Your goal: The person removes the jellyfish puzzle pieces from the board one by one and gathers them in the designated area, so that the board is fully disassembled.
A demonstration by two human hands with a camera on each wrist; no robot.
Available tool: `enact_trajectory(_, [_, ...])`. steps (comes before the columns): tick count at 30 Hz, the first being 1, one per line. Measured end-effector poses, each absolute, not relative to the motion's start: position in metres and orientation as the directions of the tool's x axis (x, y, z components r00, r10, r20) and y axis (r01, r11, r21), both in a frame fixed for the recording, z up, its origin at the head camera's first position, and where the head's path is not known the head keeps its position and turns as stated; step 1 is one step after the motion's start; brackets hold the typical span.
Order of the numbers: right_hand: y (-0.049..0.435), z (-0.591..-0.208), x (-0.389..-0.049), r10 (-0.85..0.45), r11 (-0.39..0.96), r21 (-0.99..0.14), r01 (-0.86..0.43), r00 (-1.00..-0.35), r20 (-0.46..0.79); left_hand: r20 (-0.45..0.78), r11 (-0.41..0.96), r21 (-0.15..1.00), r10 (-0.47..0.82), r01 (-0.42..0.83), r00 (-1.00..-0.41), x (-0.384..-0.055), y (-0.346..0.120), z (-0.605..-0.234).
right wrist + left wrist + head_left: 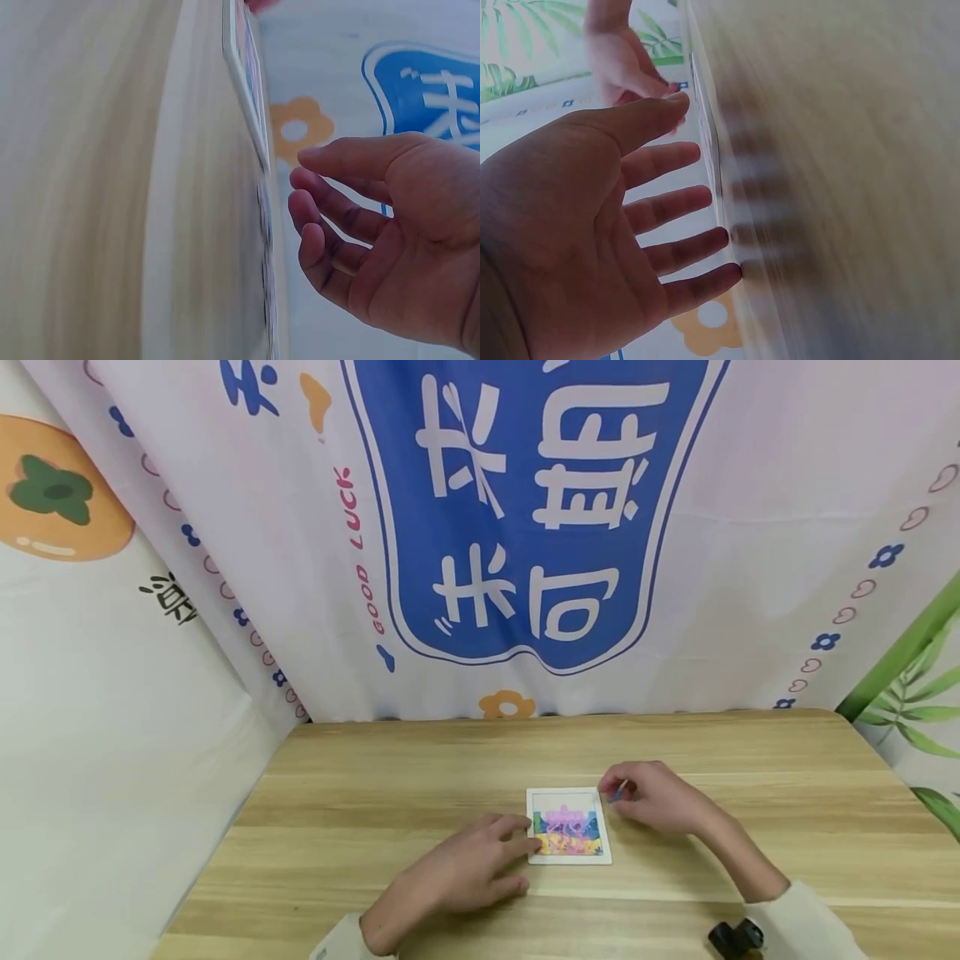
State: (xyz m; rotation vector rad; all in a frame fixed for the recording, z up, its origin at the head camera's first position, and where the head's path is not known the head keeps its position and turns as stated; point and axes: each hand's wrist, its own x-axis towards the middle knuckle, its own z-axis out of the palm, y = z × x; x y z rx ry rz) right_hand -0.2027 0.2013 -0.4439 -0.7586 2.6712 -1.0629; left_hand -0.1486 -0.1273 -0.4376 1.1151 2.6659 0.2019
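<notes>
A small white-framed jigsaw puzzle (568, 827) lies flat on the table, with pink, blue and yellow picture parts below and a pale upper strip. At its left edge, my left hand (472, 867) has its fingers spread and loosely straight, the fingertips touching the frame. By the puzzle's upper right corner my right hand (654, 797) pinches a small blue piece (618, 792) between thumb and fingers. In the right wrist view, the right hand (405, 232) has curled fingers with the thumb near the index; the piece cannot be made out there.
The wooden table (375, 777) backs onto a white curtain (735, 610) with a blue printed panel. A small dark object (737, 937) sits at the right sleeve near the front. More printed cloth (75, 693) hangs on the left.
</notes>
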Motion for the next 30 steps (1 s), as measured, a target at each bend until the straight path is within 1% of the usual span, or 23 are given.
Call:
enact_trajectory(7, [0.163, -0.444, -0.207, -0.573, 0.573, -0.702, -0.423, -0.819, 0.026, -0.161, 0.692, 0.204, 0.721, 0.692, -0.674, -0.148, -0.127, -0.438])
enact_trajectory(14, [0.138, -0.449, -0.211, -0.585, 0.564, -0.724, -0.396, -0.811, -0.013, -0.141, 0.681, 0.166, 0.732, 0.713, -0.666, -0.145, -0.127, -0.441])
enact_trajectory(22, [0.118, -0.452, -0.207, -0.614, 0.550, -0.726, -0.412, -0.789, -0.018, -0.138, 0.695, 0.183, 0.719, 0.696, -0.681, -0.142, -0.127, -0.440])
enact_trajectory(25, [0.115, -0.454, -0.204, -0.605, 0.558, -0.726, -0.402, -0.795, -0.025, -0.141, 0.698, 0.198, 0.715, 0.688, -0.685, -0.142, -0.126, -0.441])
enact_trajectory(30, [0.114, -0.454, -0.197, -0.553, 0.582, -0.729, -0.360, -0.833, -0.030, -0.139, 0.696, 0.227, 0.715, 0.681, -0.685, -0.143, -0.125, -0.441])
